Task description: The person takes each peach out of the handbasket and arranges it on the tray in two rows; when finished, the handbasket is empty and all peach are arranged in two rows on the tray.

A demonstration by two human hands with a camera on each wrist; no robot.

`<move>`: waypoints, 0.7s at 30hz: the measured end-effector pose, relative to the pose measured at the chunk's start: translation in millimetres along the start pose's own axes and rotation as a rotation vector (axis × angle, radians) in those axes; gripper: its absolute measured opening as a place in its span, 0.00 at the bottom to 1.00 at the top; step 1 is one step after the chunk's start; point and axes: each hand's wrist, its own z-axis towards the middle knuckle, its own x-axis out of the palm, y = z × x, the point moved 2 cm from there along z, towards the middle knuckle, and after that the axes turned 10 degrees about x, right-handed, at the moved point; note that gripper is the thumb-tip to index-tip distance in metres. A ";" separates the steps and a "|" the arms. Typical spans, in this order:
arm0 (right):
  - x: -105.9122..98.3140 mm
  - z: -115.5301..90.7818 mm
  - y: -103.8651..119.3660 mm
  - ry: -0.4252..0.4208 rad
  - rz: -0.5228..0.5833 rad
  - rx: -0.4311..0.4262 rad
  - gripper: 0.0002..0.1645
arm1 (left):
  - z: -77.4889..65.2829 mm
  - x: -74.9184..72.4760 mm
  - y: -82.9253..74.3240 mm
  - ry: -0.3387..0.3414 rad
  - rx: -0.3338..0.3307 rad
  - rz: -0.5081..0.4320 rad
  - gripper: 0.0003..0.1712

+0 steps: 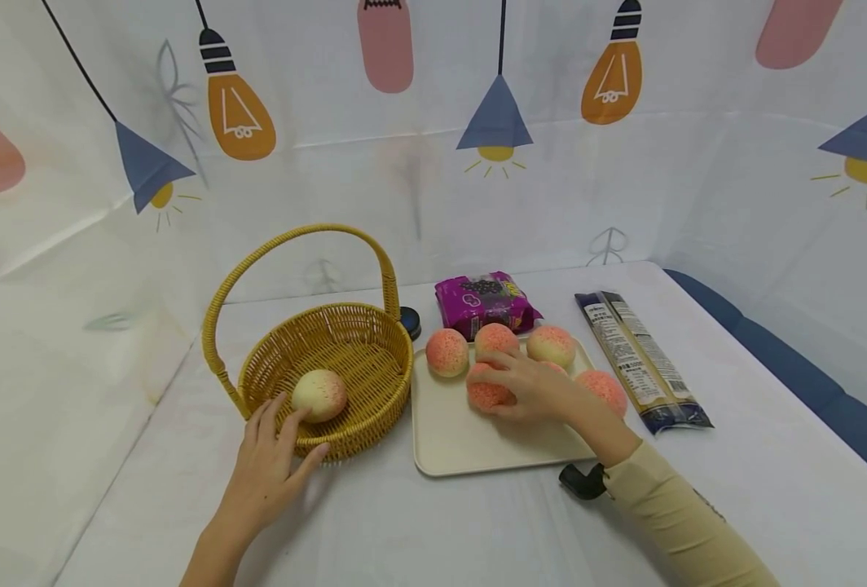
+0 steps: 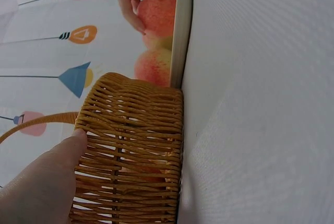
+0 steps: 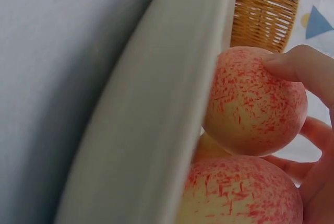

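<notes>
A peach with red speckles (image 3: 255,104) sits at the front left of the group on a cream tray (image 1: 448,456). My right hand (image 1: 525,385) grips it, thumb on one side and fingers round the other. Several more peaches (image 1: 446,353) lie around that hand on the tray. To the left, my left hand (image 1: 268,465) holds the near rim of a woven basket (image 1: 360,432), fingers over the edge and thumb at the outer side. Inside the basket lies one pale peach (image 1: 319,396), close by the left fingertips. The basket's tall handle (image 1: 316,231) stands upright.
Behind the tray lies a purple packet (image 1: 485,302). A long flat noodle-like packet (image 1: 642,359) is on the right side of the table. A black curved object (image 1: 583,481) lies under the right forearm, and a dark round thing (image 1: 410,321) sits behind the basket.
</notes>
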 end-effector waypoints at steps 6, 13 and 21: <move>-0.4 0.2 -0.2 0.036 -0.004 0.032 0.25 | 0.2 0.5 0.8 -0.001 0.001 0.005 0.34; -2.6 0.3 0.0 0.043 -0.005 0.085 0.28 | 1.1 0.2 1.9 -0.002 0.005 -0.001 0.34; -4.7 1.6 2.9 0.065 -0.020 0.105 0.30 | 0.8 -0.9 1.2 -0.001 0.005 -0.002 0.35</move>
